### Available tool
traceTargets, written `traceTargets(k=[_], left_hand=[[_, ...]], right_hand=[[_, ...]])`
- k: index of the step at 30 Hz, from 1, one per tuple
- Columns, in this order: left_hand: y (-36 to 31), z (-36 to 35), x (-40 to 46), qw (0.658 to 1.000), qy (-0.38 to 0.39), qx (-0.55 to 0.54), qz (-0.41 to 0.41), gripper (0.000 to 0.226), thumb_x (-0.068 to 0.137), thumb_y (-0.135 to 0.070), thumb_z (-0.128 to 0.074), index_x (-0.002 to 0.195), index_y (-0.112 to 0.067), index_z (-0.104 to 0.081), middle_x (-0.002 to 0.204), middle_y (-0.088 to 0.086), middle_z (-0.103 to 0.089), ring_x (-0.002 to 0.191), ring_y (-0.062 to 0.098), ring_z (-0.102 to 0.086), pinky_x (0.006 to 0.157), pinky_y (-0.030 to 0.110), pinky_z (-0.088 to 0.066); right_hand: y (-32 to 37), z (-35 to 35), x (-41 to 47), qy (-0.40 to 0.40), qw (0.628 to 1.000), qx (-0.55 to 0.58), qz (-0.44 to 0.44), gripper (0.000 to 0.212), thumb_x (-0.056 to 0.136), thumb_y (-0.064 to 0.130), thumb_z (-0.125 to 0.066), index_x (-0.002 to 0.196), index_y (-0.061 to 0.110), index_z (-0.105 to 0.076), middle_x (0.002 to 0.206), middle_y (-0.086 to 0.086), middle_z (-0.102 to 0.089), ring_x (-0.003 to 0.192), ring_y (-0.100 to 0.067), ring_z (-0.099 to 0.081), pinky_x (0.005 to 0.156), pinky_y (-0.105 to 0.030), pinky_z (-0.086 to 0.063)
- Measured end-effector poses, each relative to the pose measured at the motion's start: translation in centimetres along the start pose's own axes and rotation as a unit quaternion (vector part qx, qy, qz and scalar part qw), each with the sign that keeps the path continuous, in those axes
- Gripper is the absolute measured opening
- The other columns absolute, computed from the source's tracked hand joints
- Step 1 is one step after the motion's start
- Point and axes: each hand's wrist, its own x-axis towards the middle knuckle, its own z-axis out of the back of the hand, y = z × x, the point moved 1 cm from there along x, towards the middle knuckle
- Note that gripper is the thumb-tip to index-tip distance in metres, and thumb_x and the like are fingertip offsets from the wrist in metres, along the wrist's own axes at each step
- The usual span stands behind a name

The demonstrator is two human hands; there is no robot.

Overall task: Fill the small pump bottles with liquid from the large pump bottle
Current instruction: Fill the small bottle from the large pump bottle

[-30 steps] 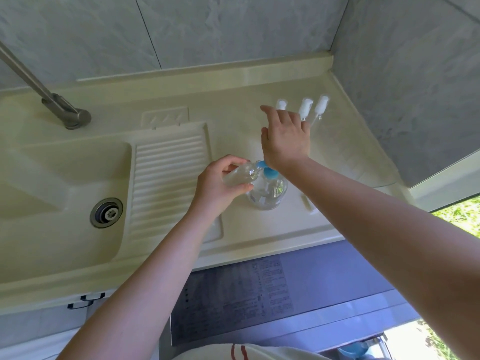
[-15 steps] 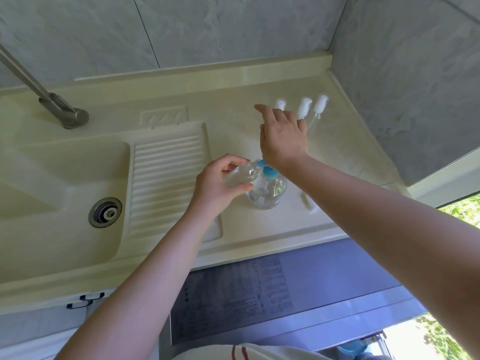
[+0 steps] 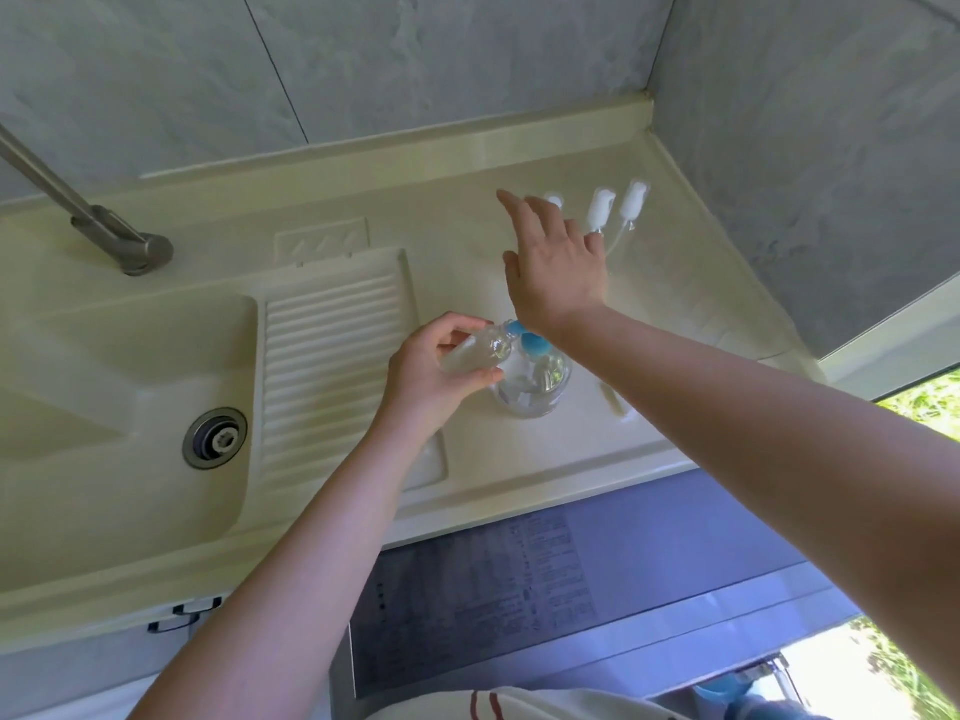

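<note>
On the counter, right of the basin: large pump bottle (image 3: 535,381) stands upright, clear, with a blue pump head (image 3: 535,344).
Left hand: left hand (image 3: 441,374) is clenched round a small pump bottle (image 3: 475,353), tilted, its open neck touching or just beside the blue spout; which one, I cannot tell.
Right hand: right hand (image 3: 558,272) hovers flat with fingers spread, grasping nothing, beyond the pump head and above the counter.
Key relation: the pump head lies just under the right wrist, toward the person; the small bottle's long axis runs from the left palm up-right toward the spout. The right hand is nearer for pressing.
Back row: 3 white pump tops (image 3: 600,207) lie near the wall, the leftmost mostly hidden by fingers.
Hard to make out: liquid level in either bottle; a pale item (image 3: 613,400) right of the large bottle.
Judgement: filling looks in progress or paused.
</note>
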Motion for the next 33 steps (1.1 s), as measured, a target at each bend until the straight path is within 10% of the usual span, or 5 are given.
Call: traceTargets(k=[25,33], left_hand=[[1.2,-0.6,-0.1,0.999,-0.008,-0.029,-0.011,0.043,0.062,-0.019,-0.087,0.098,-0.034,-0.068,0.105,-0.012,-0.071,0.105,0.019,-0.063,0.100,0.041,-0.049],[1.0,-0.7,-0.5,0.998,-0.007,-0.063,-0.006,0.041,0.067,-0.011,-0.087,0.101,-0.027,-0.069,0.106,-0.012,-0.071,0.106,0.016,-0.063,0.099,0.034,-0.048]], right_hand=[[-0.2,-0.3,-0.5,-0.004,1.000,-0.017,0.005,0.061,0.095,0.016,-0.045,0.152,0.031,-0.029,0.147,0.000,-0.048,0.126,-0.031,-0.047,0.099,-0.040,-0.030],[-1.0,0.1,0.3,0.072,0.957,0.267,-0.092,0.043,0.101,0.022,-0.040,0.144,0.023,-0.041,0.136,-0.005,-0.058,0.126,-0.027,-0.052,0.106,-0.043,-0.039]])
